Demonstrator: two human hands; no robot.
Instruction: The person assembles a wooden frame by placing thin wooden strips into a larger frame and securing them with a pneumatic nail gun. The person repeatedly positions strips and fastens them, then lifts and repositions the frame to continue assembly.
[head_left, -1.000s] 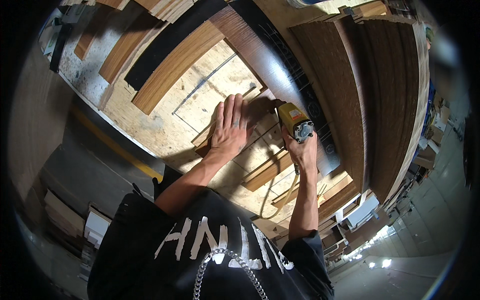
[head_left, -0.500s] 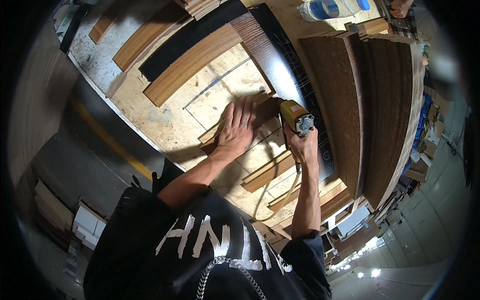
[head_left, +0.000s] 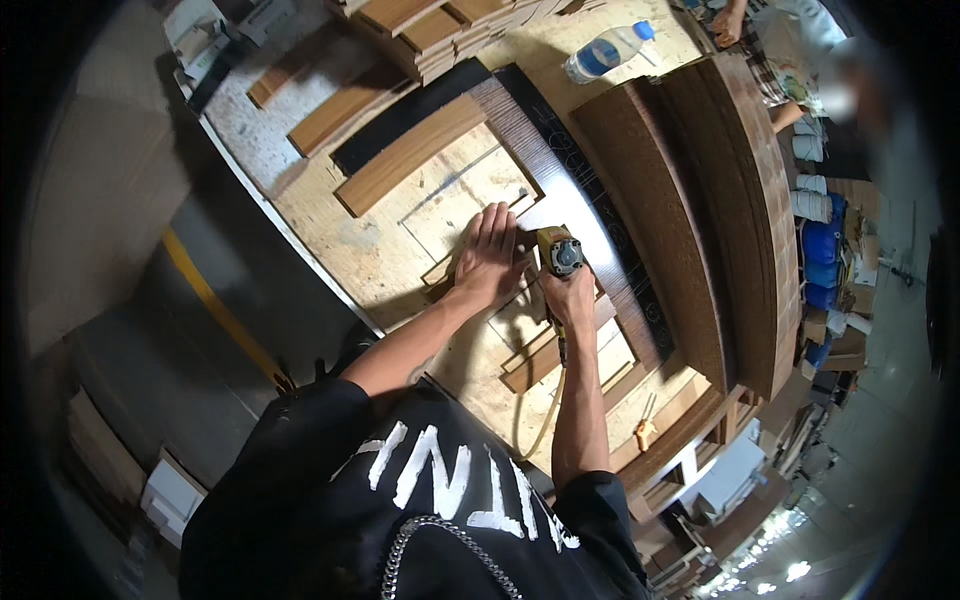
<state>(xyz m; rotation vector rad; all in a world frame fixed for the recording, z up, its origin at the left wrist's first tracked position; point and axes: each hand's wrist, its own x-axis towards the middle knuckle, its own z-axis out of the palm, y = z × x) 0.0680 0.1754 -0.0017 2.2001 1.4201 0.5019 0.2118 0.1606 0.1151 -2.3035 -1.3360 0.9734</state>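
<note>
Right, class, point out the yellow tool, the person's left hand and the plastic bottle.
Yellow tool [head_left: 566, 257]: head view, on its dark end cap.
Left hand [head_left: 488, 266]: head view, on the back of the hand.
Plastic bottle [head_left: 606, 53]: head view, mid-side.

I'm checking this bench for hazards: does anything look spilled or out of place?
The plastic bottle does: it appears to lie on its side on the workbench, odd among wood pieces. Its blue cap looks on, and no spill shows.
</note>
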